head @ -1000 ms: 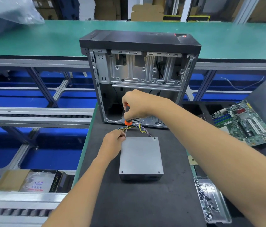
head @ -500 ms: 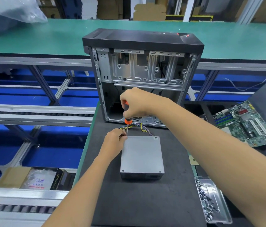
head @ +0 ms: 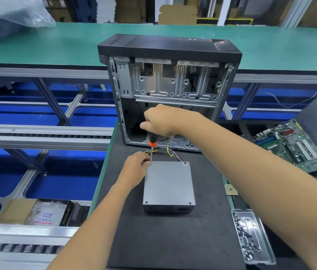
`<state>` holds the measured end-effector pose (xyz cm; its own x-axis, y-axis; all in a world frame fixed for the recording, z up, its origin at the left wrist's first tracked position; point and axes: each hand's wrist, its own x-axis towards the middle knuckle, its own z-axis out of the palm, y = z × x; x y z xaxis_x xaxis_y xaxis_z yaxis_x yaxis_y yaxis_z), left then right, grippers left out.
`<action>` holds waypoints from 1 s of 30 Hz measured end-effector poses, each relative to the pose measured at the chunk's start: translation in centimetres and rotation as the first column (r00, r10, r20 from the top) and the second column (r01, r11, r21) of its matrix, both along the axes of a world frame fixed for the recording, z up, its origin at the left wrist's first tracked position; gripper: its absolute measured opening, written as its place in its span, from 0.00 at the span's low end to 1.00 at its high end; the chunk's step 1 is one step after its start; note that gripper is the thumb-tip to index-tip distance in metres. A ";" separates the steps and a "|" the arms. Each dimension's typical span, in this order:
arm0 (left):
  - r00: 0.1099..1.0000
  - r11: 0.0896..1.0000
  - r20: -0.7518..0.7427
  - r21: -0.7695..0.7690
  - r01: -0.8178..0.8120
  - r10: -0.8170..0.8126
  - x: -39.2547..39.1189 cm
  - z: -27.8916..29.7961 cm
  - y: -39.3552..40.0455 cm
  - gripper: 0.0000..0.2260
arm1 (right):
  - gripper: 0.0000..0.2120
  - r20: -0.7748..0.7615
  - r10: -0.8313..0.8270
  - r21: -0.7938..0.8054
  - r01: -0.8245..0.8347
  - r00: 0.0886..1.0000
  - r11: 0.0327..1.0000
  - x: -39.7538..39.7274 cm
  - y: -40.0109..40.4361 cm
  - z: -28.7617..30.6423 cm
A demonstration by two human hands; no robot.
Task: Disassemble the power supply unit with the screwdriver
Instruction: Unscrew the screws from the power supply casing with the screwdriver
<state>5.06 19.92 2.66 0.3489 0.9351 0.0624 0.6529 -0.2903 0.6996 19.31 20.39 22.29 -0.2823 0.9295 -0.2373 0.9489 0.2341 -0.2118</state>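
While the grey power supply unit point(head: 169, 185) lies flat on the dark mat point(head: 165, 238) of the table, the right hand point(head: 161, 120) grips the black-and-orange handle of the screwdriver point(head: 152, 142) from above, fingers curled round it. The shaft points down at the unit's far left corner, just beside the left hand point(head: 136, 167), whose fingertips pinch the shaft near its tip. Coloured wires point(head: 170, 152) fan out from the unit's far edge, between the two hands and the open computer case point(head: 170, 82) standing upright beyond them. To the right of the right forearm lies a green motherboard point(head: 292, 146), and nearer, below that forearm, a clear tray of screws point(head: 251, 236).
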 end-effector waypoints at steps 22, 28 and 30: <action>0.984 0.997 -0.165 0.014 0.076 -0.072 0.3 0.6 0.4 0.06 | 0.15 0.017 -0.053 0.079 0.051 0.998 0.996 -0.3 0.0 -0.1; 0.957 0.992 -0.286 0.092 0.085 -0.055 0.2 0.2 0.6 0.05 | 0.13 -0.138 -0.028 0.007 0.030 0.990 1.000 0.1 -0.2 0.1; 0.944 0.981 -0.324 0.150 0.121 -0.067 0.2 -0.2 0.6 0.05 | 0.11 -0.133 -0.046 0.017 0.049 0.990 0.999 0.0 -0.2 -0.2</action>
<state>5.22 20.50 2.47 0.4619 0.8828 0.0858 0.7964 -0.4554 0.3979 19.36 20.14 22.08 -0.2654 0.9469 -0.1817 0.9229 0.1950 -0.3319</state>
